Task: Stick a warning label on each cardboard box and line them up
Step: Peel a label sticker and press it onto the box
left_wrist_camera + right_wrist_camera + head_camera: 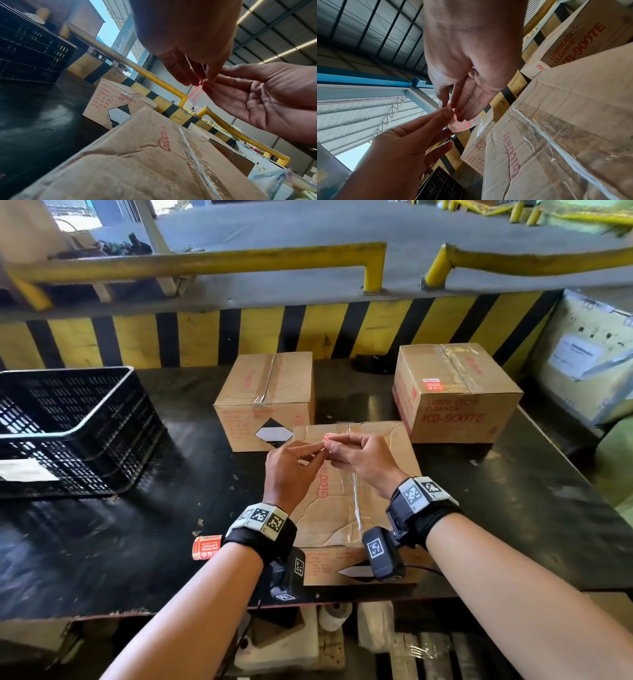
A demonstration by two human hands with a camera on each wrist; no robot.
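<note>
Black crate left, label roll beside near box

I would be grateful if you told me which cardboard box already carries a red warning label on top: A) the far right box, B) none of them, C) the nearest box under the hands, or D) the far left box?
A: the far right box shows a small red label near its top front corner, while the far left box and the nearest box show none on top.
</note>
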